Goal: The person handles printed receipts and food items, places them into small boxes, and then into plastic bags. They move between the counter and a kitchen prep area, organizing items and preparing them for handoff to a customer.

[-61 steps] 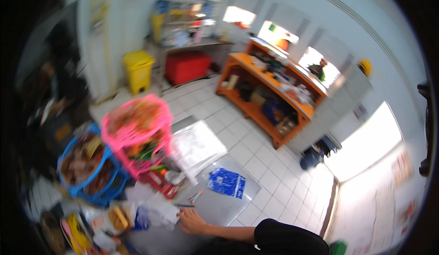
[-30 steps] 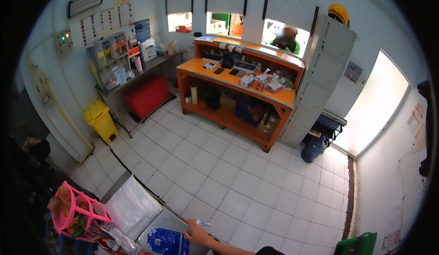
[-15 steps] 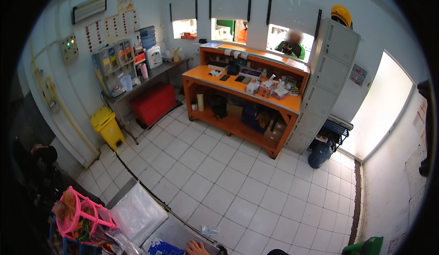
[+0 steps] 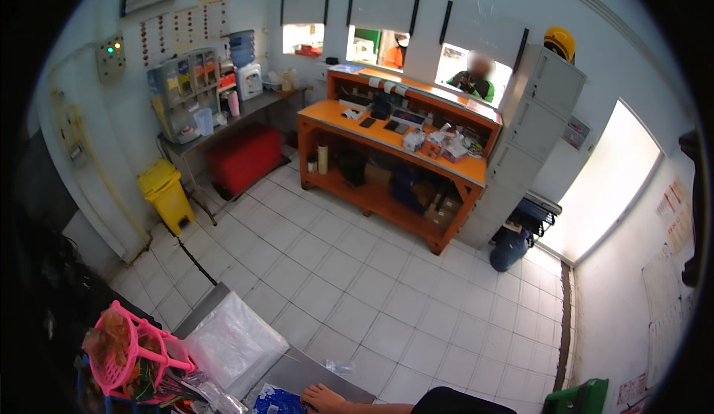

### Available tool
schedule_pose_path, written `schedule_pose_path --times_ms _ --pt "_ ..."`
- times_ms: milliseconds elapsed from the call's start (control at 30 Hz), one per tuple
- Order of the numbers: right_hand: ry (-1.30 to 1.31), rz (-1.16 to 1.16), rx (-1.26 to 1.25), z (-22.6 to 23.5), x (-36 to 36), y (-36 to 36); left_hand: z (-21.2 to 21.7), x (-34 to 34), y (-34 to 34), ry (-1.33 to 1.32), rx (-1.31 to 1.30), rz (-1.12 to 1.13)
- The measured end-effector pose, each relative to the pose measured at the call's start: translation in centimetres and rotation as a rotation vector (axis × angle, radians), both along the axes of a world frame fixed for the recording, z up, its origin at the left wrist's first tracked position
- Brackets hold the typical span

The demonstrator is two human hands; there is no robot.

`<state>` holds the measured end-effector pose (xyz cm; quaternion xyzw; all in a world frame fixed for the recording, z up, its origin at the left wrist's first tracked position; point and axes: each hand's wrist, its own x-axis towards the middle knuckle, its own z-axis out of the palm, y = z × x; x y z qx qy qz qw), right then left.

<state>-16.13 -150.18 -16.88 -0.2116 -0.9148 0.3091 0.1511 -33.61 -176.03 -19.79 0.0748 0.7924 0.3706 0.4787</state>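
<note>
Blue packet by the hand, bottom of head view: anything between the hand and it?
Nothing visible. The hand rests on the grey tabletop, fingertips right beside the blue packet. Which hand it is cannot be told.

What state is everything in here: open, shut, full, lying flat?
Hand: resting flat on the grey counter, holding nothing.
Pink basket: upright, full of goods.
Clear plastic bags: lying flat, stacked.
Yellow bin: lid shut.
Red box: closed, under the table.
</note>
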Motion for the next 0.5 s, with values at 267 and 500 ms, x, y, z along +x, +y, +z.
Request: schedule_pose_path --times_ms 267,500 --pt "0.046 0.028 -0.106 0.6 0.1 0.6 4.0 -2.0 8.2 0.666 -0.049 -0.528" --pt "0.165 0.155 -0.482 -7.3 4.7 8.0 -0.6 6.2 30.9 0.215 0.113 -0.439"
